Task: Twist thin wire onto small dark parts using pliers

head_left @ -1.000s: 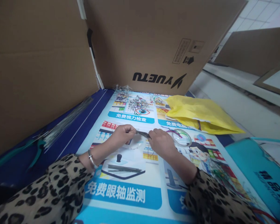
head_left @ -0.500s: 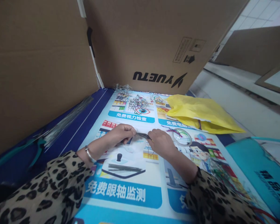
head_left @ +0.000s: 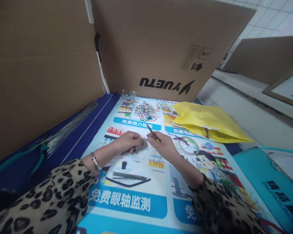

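Poster (head_left: 158,182), left hand (head_left: 132,143) curled, facing right hand (head_left: 164,147)

Dim, cool light leaves the left cardboard panel (head_left: 44,71) shaded. The right hand (head_left: 164,146) looks slightly soft; edges stretch.

upside-down YUETU on a cardboard panel (head_left: 161,42) at upper centre, 免费视力检查 mid-frame and 免费眼轴监测 lower centre on a printed sheet (head_left: 158,182), 精品 on a teal bag (head_left: 255,164) at lower right
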Demonstrator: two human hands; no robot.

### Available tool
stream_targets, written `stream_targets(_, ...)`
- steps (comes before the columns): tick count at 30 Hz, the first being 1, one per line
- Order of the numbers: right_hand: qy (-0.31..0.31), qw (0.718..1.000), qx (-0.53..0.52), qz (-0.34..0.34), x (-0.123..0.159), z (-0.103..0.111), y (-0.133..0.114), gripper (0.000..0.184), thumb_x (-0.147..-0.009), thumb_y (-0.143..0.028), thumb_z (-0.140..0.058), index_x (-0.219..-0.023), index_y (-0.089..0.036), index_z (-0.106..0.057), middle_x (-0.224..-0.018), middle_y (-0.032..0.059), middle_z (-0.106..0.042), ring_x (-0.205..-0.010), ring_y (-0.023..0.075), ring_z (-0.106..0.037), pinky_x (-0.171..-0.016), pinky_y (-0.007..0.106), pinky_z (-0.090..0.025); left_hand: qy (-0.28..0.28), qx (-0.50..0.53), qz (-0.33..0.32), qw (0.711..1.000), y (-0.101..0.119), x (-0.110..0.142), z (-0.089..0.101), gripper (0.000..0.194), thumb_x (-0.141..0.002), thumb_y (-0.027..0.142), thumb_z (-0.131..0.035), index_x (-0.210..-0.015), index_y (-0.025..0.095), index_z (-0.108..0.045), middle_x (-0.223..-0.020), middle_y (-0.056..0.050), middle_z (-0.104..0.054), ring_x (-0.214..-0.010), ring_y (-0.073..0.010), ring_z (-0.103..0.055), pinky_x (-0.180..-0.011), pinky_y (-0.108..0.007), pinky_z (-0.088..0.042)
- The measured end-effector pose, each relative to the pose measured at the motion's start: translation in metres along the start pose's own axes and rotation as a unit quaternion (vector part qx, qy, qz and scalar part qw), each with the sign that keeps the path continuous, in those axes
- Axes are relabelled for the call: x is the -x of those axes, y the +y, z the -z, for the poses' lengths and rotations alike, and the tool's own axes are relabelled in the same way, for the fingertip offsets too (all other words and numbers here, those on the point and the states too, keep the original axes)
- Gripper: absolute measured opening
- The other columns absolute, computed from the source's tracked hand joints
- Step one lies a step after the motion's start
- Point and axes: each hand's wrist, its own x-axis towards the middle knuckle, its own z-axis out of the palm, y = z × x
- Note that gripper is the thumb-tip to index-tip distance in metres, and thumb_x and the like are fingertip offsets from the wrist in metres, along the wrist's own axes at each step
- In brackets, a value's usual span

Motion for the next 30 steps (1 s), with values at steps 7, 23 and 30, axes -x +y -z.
stream_targets(7,0.004,0.996,-0.085,0.027,-0.01,-0.017,-0.008,0.018,-0.078,-0.034,-0.05,-0.076,-0.018,-0.06,-0.067,-0.0023,-0.058,-0.065,0.011,-0.053,-0.061,0.021,-0.039,-0.029,-0.033,-0.04,0.998,-0.009,-0.003,0.0,0.02,-0.072,0.035,-0.053,-0.071,0.015,-0.05,-0.05,0.003,-0.051,-0.036,-0.0054,-0.042,-0.035,-0.016,-0.029)
stream_targets(23,0.095,0.987,-0.124,-0.044,-0.001,-0.024,0.0,0.012,-0.074,-0.032,-0.053,-0.075,-0.021,-0.056,-0.065,-0.0044,-0.055,-0.06,0.0105,-0.048,-0.057,0.021,-0.038,0.149,-0.249,-0.157,0.944,-0.019,-0.007,-0.001,0.019,-0.08,0.032,-0.044,-0.075,0.019,-0.057,-0.052,0.003,-0.056,-0.052,-0.0108,-0.052,-0.053,-0.021,-0.037)
stream_targets(30,0.096,0.988,-0.107,-0.051,0.002,-0.03,-0.004,0.011,-0.074,-0.031,-0.051,-0.071,-0.021,-0.053,-0.063,-0.0046,-0.055,-0.061,0.011,-0.049,-0.058,0.022,-0.038,0.168,-0.351,-0.182,0.903,-0.021,-0.009,-0.001,0.021,-0.081,0.029,-0.043,-0.068,0.018,-0.056,-0.062,0.0,-0.061,-0.058,-0.0124,-0.053,-0.054,-0.022,-0.034)
